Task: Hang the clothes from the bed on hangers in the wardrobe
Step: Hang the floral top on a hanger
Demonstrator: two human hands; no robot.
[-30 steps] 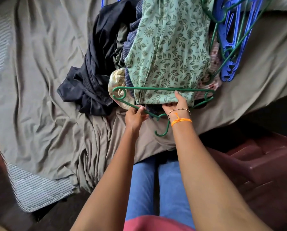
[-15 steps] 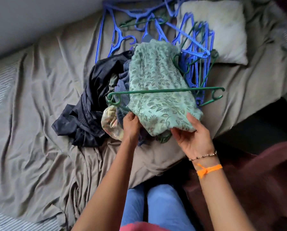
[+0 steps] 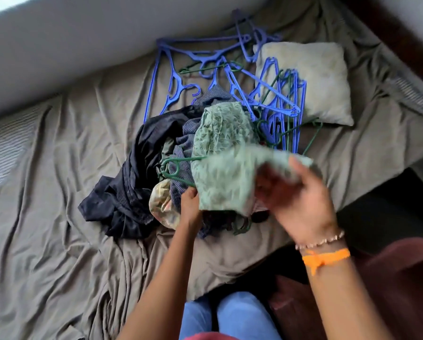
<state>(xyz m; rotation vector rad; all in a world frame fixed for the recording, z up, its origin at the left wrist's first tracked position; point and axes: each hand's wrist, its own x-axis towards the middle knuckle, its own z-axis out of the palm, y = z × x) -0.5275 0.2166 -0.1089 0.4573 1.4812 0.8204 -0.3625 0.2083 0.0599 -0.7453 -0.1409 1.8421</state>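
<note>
Gripping green floral garment [image 3: 227, 185] | blue hangers [image 3: 274, 99] behind | pillow [image 3: 311, 79] beside

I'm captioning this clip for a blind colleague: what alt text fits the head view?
Both hands work a green floral garment onto a green hanger atop a clothes pile on a bed: left hand at its lower edge, right hand gripping its corner. Blue hangers and a pillow lie beyond.

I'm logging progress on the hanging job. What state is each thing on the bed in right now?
green floral garment: partly lifted, gripped by right hand
green hanger: under the garment, left hand at it
dark garment: crumpled, unhung
blue hangers: loose heap, bare
pillow: flat on bed
</note>
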